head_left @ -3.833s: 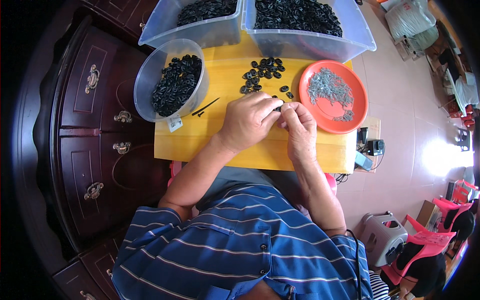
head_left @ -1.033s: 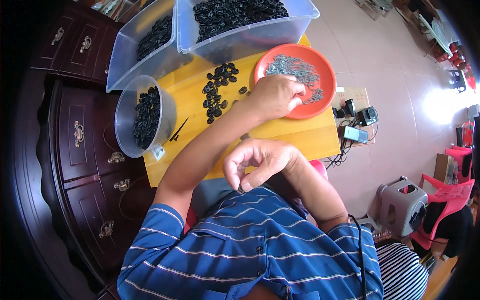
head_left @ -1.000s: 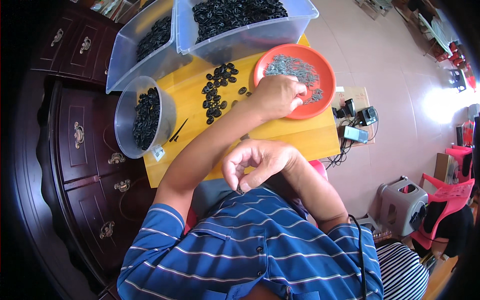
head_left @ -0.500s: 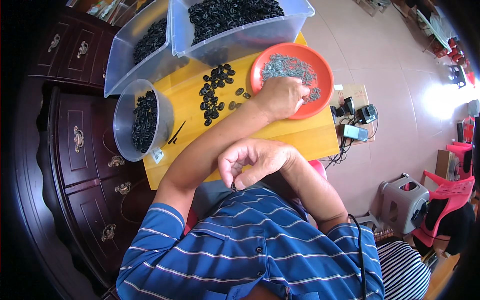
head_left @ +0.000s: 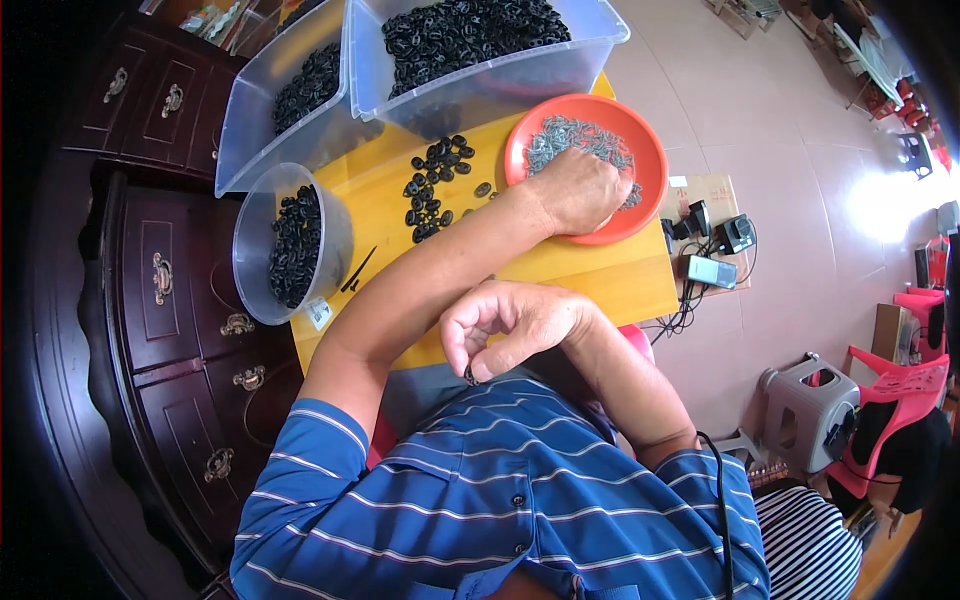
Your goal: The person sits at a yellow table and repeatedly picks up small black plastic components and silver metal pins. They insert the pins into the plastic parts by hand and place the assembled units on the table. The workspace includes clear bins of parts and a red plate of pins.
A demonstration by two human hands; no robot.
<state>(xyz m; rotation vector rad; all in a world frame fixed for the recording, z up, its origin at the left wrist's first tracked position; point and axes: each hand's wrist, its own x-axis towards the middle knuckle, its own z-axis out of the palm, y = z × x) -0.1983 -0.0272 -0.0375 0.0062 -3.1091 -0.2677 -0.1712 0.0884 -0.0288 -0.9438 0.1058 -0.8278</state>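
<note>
My left hand reaches across to the orange-red plate, its fingers curled down into a heap of small grey metal pieces, perhaps screws. The fingertips are partly hidden, so what they grip cannot be made out. Close to my chest, below the left forearm, my right hand pinches a small black oval piece between thumb and fingers. Several similar black oval pieces lie loose on the yellow table, left of the plate.
Two clear bins full of black pieces stand at the back, and a round clear tub holds more at the left. Beside it lies a thin dark pointed tool. Chargers and cables sit right of the table; dark drawers stand left.
My left hand has shifted slightly to the right within the plate, with its fingers further over the grey pieces. My right hand stays nearly in place with the black piece.
</note>
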